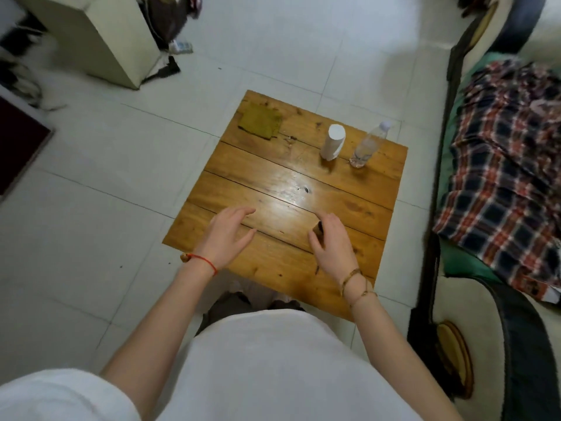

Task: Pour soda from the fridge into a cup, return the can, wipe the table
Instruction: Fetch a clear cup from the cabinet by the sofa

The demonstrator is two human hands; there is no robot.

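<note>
My right hand [331, 241] covers most of a small brown object [317, 231] on the wooden counter [273, 183]; I cannot tell what it is. Far beyond my left hand [229, 230], dark clutter [21, 62] at the frame's edge is blurred past recognition. The red-and-navy plaid cloth [501, 165] right of my right hand is cut off.

Clear water bottle [368, 144] upright; plaid cloth [501, 174] on sofa [516, 344]
</note>
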